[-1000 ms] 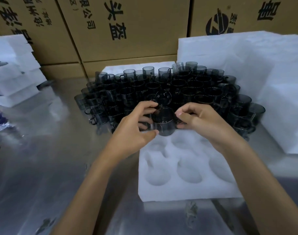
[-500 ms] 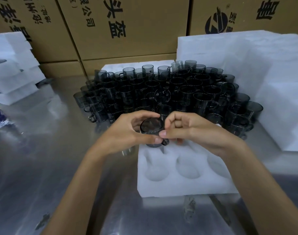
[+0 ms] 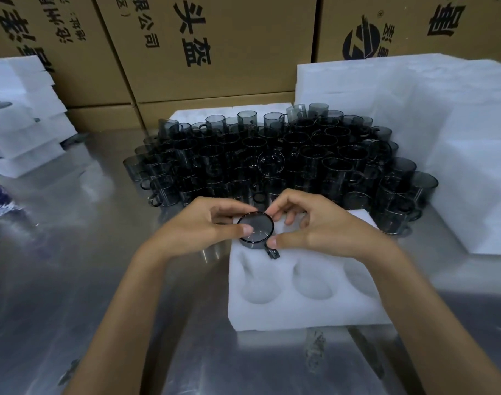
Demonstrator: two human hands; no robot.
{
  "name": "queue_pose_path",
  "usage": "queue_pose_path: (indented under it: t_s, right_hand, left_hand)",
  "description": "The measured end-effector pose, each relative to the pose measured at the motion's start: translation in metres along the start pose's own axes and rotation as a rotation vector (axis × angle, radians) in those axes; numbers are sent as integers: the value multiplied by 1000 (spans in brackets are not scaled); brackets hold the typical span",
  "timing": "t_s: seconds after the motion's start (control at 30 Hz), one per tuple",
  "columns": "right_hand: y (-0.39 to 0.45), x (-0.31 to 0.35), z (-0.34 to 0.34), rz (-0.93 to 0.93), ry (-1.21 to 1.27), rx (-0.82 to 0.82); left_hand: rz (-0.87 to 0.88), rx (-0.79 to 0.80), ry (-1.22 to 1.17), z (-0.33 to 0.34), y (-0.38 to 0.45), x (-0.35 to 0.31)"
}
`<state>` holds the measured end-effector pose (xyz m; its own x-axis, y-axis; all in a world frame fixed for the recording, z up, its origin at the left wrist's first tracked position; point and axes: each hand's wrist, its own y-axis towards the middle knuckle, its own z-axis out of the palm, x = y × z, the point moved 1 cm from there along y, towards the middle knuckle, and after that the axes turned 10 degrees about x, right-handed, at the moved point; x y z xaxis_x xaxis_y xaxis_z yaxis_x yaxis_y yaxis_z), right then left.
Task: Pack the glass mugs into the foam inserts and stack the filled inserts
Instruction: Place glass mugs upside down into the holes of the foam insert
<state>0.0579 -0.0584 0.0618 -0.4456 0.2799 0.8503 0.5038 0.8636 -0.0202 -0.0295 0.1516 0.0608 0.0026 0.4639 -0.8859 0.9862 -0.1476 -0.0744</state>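
mug (image 3: 256, 230) btwn both hands' fingertips

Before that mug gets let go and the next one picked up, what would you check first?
1. Glass mug held by both the left hand and right hand: ok.
2. Mug sits at the far-left pocket of the foam insert: ok.
3. Mug fully seated: cannot tell.
4. Handle lined up with its slot: cannot tell.
5. Near pockets free for more mugs: ok.
6. Loose mugs waiting behind the insert: ok.
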Motion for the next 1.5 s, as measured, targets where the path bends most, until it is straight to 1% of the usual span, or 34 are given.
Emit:
queue_pose_path:
  t_s: [0.1, 0.23, 0.3, 0.4, 0.53, 0.63, 0.67, 0.7, 0.77, 0.83, 0.87, 0.9, 1.0, 1.03, 1.13, 1.23, 1.37, 1.43, 1.5]
  right_hand:
    - [0, -2, 0, -14, -117, -25]
    - [-2, -4, 0, -30, -215, -62]
    - [-2, -6, 0, -9, -270, -48]
    - [-2, -8, 0, 16, -284, -14]
    - [0, -9, 2, 41, -334, -30]
    - [1, -9, 1, 72, -368, -38]
    - [1, -9, 1, 72, -371, -41]
    - [0, -9, 1, 66, -375, -46]
    - [-1, -8, 2, 40, -389, -63]
    - [-2, -7, 3, 18, -401, -83]
    - [-1, -7, 4, 15, -406, -89]
    - [-1, -6, 5, 15, -409, -93]
    - [1, -3, 7, 21, -412, -108]
    - [1, -2, 8, 26, -417, -114]
    - [3, -1, 11, 42, -481, -144]
    - [3, 1, 14, 57, -548, -189]
    - [3, 2, 16, 75, -556, -201]
    - [4, 0, 16, 85, -543, -187]
    - [4, -1, 15, 82, -520, -161]
  left_hand:
    - [-5, -8, 27, -2, 1, 4]
    - [35, -31, 14, -2, 0, 4]
    - [35, -30, 40, -1, 1, 4]
    - [0, -36, 108, 2, 1, 2]
    - [-45, -91, 216, 5, 3, 1]
    - [-29, -65, 182, 5, 4, 2]
    - [-17, -80, 153, 3, 3, 2]
    - [-7, -131, 121, -1, 3, 2]
    - [-6, -324, 73, -15, 0, 7]
    - [-53, -494, 125, -32, -7, 16]
    - [-93, -516, 178, -40, -11, 20]
    - [-137, -488, 210, -46, -15, 24]
    - [-278, -306, 237, -52, -21, 34]
    - [-319, -271, 259, -51, -22, 35]
    - [-385, -270, 356, -46, -19, 34]
    - [-370, -299, 389, -41, -18, 31]
    - [-328, -309, 386, -41, -19, 29]
    - [-280, -282, 336, -44, -21, 29]
    - [-210, -286, 227, -48, -25, 26]
